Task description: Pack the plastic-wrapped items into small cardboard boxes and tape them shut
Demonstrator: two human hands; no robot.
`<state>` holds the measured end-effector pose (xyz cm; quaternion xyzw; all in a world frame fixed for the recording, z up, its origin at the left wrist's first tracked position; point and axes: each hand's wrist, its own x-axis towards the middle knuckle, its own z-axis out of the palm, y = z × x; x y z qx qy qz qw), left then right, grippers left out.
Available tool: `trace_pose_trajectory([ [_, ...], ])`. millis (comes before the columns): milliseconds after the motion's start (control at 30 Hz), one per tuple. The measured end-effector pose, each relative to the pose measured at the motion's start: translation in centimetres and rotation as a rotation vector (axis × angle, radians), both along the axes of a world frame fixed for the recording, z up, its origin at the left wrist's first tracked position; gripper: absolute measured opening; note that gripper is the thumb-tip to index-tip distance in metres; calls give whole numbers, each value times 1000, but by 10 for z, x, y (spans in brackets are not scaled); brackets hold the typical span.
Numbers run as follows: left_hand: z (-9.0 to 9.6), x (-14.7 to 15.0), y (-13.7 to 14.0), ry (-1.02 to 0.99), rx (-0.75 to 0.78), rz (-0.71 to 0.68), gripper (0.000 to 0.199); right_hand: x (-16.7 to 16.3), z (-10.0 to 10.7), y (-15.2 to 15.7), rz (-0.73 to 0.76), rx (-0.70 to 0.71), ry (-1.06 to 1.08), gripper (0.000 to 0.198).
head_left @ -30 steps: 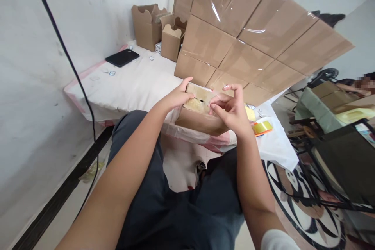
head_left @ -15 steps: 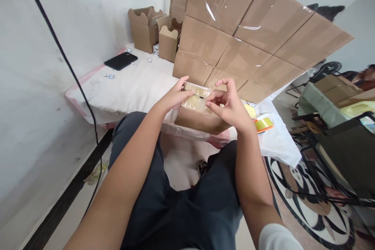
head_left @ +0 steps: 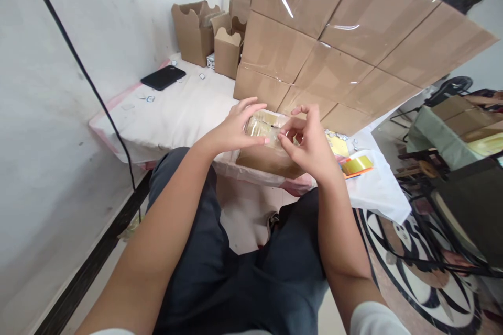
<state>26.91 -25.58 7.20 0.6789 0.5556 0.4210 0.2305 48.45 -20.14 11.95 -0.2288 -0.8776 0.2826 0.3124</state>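
White-draped table (head_left: 188,110), brown box (head_left: 271,162), glossy tape (head_left: 259,128) on top, left hand (head_left: 236,128) spread, right hand (head_left: 305,136) curled, grip unclear

brown carton (head_left: 269,161), yellow tape roll (head_left: 357,165)

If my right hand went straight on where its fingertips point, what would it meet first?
Probably your left hand, its thumb lying just ahead of the right hand over the small carton. Depth is unclear, so it could brush the carton's top first.
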Motion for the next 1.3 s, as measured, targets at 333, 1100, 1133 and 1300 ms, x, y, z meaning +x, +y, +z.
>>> trace_pose_trajectory([
  [333, -1, 12, 1, 198, -79, 48, 91, -1, 0, -3, -37, 108, -74, 44],
  [1100, 1, 15, -2, 270, -37, 105, 100, -19, -7, 66, -110, 11, 41, 18],
  [1133, 0, 16, -2, 263, -36, 110, 102, -22, -9, 71, -102, -42, 27, 18],
  [1300, -4, 16, 0, 326, -21, 122, 98, -34, -14, 87, -155, -29, -82, 13],
])
